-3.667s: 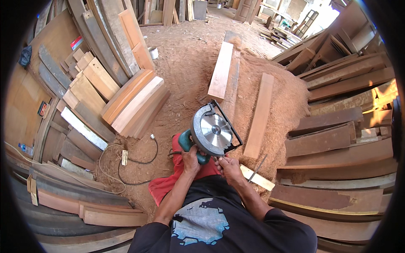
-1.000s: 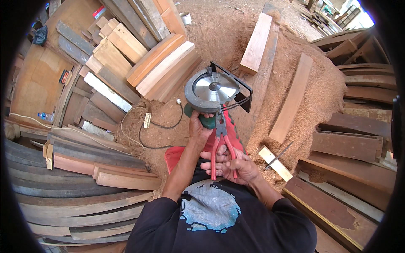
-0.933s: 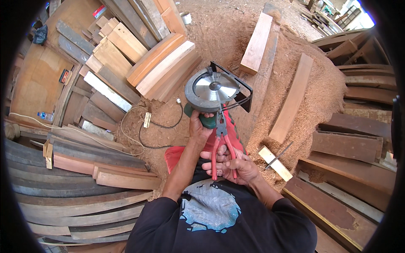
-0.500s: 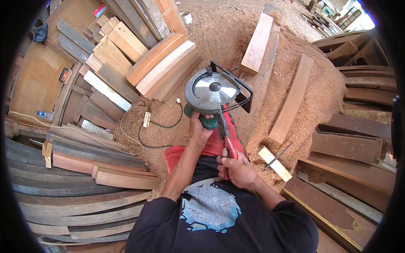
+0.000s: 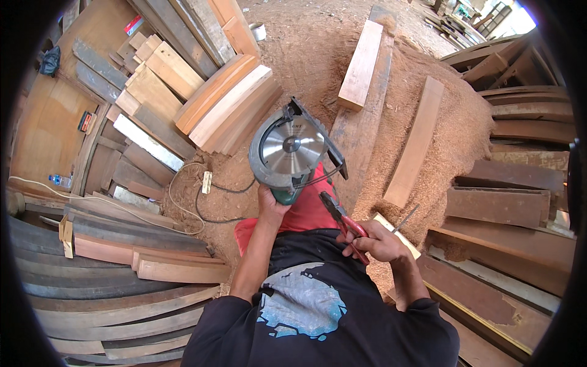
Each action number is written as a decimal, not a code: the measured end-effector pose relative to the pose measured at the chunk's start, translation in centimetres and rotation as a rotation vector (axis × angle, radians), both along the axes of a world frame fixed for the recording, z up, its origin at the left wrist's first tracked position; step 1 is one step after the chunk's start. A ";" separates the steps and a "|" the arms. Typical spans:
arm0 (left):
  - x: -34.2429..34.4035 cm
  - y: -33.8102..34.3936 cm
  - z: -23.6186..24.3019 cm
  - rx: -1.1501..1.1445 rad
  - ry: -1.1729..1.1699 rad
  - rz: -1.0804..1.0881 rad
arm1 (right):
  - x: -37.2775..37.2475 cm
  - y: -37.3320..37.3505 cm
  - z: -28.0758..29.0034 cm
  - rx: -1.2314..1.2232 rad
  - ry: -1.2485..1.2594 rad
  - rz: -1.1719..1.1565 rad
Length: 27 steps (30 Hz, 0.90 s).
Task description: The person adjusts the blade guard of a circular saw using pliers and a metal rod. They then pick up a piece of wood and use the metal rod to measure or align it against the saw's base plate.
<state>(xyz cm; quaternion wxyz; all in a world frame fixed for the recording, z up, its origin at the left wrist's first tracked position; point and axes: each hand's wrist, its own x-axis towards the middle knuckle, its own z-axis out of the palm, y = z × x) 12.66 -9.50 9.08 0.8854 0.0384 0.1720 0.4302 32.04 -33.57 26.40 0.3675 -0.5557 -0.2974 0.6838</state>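
A circular saw (image 5: pixel 282 192) with a green housing and grey guard rests above my lap, its silver blade (image 5: pixel 306 147) facing up and its black base plate along the right side. My left hand (image 5: pixel 272 205) is closed on the green body beneath the guard; part of the fingers is hidden. My right hand (image 5: pixel 379 241) grips pliers with red handles (image 5: pixel 348 223), their dark jaws pointing up-left, just below the saw's right side and apart from the blade. My red-clad leg (image 5: pixel 306 214) lies under both.
Timber is stacked on the left (image 5: pixel 223 107) and right (image 5: pixel 495 208). A board (image 5: pixel 361 61) lies on a longer plank ahead, another (image 5: pixel 413 140) on a sawdust pile (image 5: pixel 458 122). Cords and a pale socket strip (image 5: pixel 206 182) lie at left; a short pale piece (image 5: pixel 409 244) is behind my right hand.
Earlier the pliers' jaws were at the saw's lower edge; they have moved down and right, now tilted. The saw and my left hand have shifted left and down, the saw turning slightly.
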 end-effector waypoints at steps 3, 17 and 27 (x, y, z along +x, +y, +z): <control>-0.5 -0.8 2.0 -0.011 -0.044 -0.021 | 1.3 0.1 -0.1 -0.011 -0.022 -0.028; -0.9 -0.7 0.7 0.024 -0.068 -0.031 | 1.9 -0.4 -1.7 0.017 0.028 -0.167; -0.9 -1.1 1.1 0.007 -0.009 -0.042 | 0.9 0.2 -2.6 0.049 0.028 -0.208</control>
